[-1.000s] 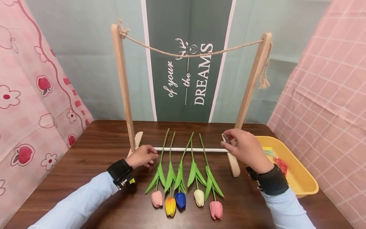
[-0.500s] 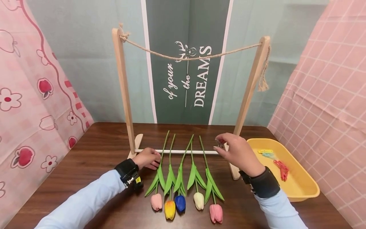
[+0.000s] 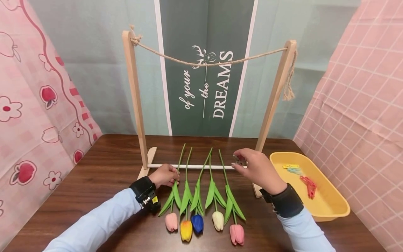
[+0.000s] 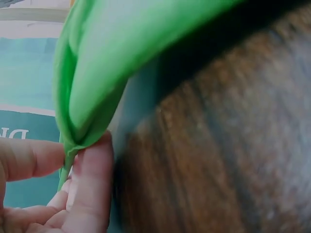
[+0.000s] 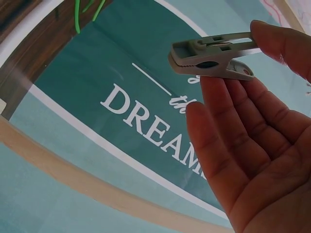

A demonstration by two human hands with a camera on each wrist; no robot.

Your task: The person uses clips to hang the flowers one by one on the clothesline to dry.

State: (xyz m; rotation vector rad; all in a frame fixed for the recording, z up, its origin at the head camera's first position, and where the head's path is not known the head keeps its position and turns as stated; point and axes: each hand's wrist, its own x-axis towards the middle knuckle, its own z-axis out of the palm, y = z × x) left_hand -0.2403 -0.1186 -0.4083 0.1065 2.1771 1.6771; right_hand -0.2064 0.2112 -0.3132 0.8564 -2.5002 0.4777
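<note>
Showing clothespin teeth (image 5: 187, 66), right-wrist view only

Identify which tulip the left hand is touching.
The pale pink tulip, leftmost of five in the head view; only its stem is pinched by the left hand.

The person's bare left grip (image 4: 65, 199) pinches a slender bright-green stem (image 4: 66, 170) between thumb and finger, right where broad, smooth green leaves (image 4: 99, 73) fold together and spread upward across the frame. A blurred dark-brown wood-grain worktop (image 4: 218, 160) slants over the right side. Behind the grip and leaves at left is a teal and pale-blue cloth (image 4: 41, 124) with a white stripe and partly visible white lettering (image 4: 12, 133).
</note>
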